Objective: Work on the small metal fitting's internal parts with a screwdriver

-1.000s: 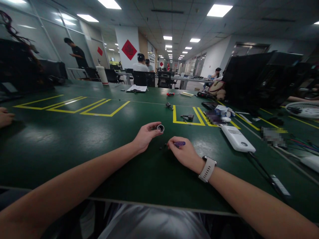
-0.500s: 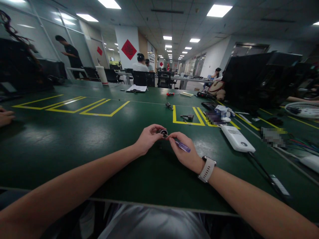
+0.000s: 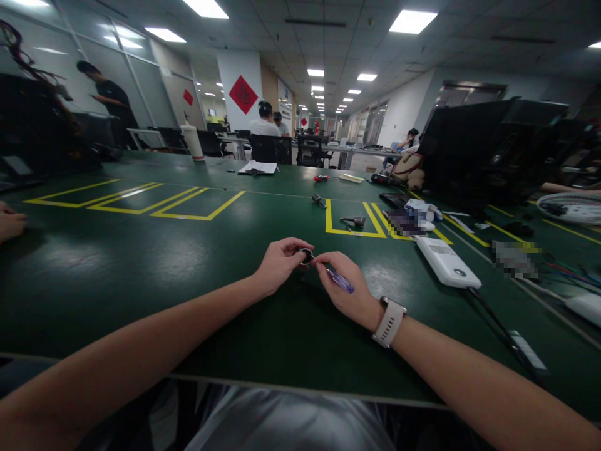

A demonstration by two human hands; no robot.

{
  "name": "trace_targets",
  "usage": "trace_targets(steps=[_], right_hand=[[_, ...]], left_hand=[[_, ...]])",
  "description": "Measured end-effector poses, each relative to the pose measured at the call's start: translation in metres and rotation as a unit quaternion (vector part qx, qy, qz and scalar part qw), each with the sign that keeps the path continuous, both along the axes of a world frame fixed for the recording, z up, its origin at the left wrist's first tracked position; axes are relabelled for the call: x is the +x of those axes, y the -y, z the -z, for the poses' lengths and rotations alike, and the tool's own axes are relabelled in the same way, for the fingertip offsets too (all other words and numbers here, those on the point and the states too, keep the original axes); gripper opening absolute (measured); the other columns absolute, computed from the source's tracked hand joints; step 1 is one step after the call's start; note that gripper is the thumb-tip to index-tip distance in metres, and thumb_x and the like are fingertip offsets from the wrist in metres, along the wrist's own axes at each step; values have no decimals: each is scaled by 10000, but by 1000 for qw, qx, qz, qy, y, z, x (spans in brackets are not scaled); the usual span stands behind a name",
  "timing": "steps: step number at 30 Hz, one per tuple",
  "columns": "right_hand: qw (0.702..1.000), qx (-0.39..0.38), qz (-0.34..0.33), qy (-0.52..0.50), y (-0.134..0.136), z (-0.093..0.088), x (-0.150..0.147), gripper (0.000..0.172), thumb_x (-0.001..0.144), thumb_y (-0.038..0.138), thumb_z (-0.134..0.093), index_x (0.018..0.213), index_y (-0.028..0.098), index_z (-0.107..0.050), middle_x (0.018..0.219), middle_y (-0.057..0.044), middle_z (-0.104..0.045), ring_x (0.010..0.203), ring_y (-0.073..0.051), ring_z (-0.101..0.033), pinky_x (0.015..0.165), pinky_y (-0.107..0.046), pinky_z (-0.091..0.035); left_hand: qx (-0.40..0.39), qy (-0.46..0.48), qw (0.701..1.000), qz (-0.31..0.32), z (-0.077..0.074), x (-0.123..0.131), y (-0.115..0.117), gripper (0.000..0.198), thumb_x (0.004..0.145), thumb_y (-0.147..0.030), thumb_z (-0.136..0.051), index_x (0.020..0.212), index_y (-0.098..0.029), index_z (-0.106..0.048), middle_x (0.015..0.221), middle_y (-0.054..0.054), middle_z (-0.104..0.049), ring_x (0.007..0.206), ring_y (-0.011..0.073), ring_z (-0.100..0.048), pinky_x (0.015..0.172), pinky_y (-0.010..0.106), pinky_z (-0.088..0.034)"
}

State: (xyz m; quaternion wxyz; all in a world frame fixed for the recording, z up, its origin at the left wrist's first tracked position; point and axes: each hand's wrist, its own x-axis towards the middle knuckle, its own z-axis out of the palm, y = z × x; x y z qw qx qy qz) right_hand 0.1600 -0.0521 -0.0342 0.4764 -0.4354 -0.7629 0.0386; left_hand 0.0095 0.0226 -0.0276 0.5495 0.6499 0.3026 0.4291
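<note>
Between thumb and fingers, my left hand [image 3: 280, 265] grips a small round metal part [image 3: 307, 256] with its ring-shaped open end turned toward me. A screwdriver with a clear purple handle [image 3: 341, 280] is in my right hand [image 3: 345, 285], pinched near the front of its handle. Its tip points at the ring opening; whether it touches the inside I cannot tell. Both hands are just above the green table [image 3: 197, 257]. Past them, a dark metal part with a thin stem [image 3: 354, 222] lies inside a yellow tape outline, and a similar part [image 3: 318, 200] lies farther back.
At the right are a white device with a cable [image 3: 448, 262] and a crumpled cloth [image 3: 422, 213]. A red screwdriver [image 3: 321, 178], a clipboard [image 3: 256, 168] and a white cup [image 3: 192, 143] stand or lie toward the back. Another person's hand [image 3: 12, 222] rests at the left edge.
The screwdriver handle and my right hand have shifted slightly left and down. The ring end has tilted a little in my left hand. A person in the background has moved left.
</note>
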Motion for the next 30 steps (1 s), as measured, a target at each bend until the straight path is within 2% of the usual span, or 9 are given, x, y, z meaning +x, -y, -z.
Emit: trace_targets(steps=[5, 9, 11, 14, 17, 22, 27, 30], right_hand=[[1000, -8, 6, 6, 0, 0, -2, 132, 841, 159, -470, 899, 203, -581, 856, -54, -636, 797, -183, -585, 733, -326, -463], [992, -84, 16, -90, 0, -5, -1, 108, 835, 208, -493, 853, 192, -598, 840, -48, -650, 785, -177, -596, 717, -317, -455], [973, -148, 7, -175, -1, -7, 1, 107, 822, 244, -514, 803, 184, -600, 801, -43, -659, 771, -177, -606, 715, -320, -456], [922, -254, -61, -284, -5, -5, 4, 130, 792, 272, -540, 725, 171, -587, 674, -21, -646, 694, -172, -617, 697, -323, -466], [888, -315, -103, -319, -9, 0, 5, 141, 778, 271, -544, 698, 161, -583, 615, -9, -634, 622, -155, -610, 663, -311, -466], [896, -326, -85, -289, -8, -1, 2, 125, 765, 263, -553, 719, 153, -590, 650, -15, -650, 642, -149, -621, 662, -303, -472], [907, -342, -62, -239, -5, -8, -1, 112, 774, 242, -529, 722, 157, -580, 651, -18, -654, 651, -149, -629, 657, -298, -482], [927, -325, -45, -179, -2, -10, -2, 118, 788, 222, -511, 716, 165, -586, 663, -13, -657, 655, -144, -626, 645, -285, -474]], left_hand=[[-16, -10, 1000, -22, -5, 2, 3, 152, 677, -158, -612, 817, -134, -666, 815, 46, -695, 719, 155, -636, 668, 303, -539], [-33, -15, 998, -44, -6, 3, 1, 216, 653, -131, -631, 864, -136, -674, 794, 39, -696, 725, 159, -641, 760, 336, -521], [-52, -9, 997, -56, -4, 2, -4, 311, 626, -106, -658, 934, -141, -664, 811, 36, -695, 767, 167, -646, 832, 357, -497], [-71, 27, 994, -74, -2, 0, -12, 432, 592, -67, -693, 1012, -149, -634, 944, 52, -678, 885, 179, -633, 911, 368, -462], [-89, 73, 990, -88, -1, -1, -17, 449, 611, -42, -696, 1035, -149, -597, 1081, 77, -628, 932, 181, -623, 901, 364, -481], [-107, 112, 986, -58, -3, -2, -20, 324, 693, -76, -674, 986, -140, -551, 1066, 85, -613, 883, 171, -644, 839, 343, -531], [-132, 134, 981, -45, -5, -1, -18, 299, 713, -52, -649, 973, -142, -533, 1017, 71, -616, 876, 165, -652, 837, 334, -536], [-143, 154, 977, -42, -7, -1, -16, 274, 724, -30, -619, 961, -139, -534, 986, 59, -619, 858, 163, -658, 834, 332, -534]])
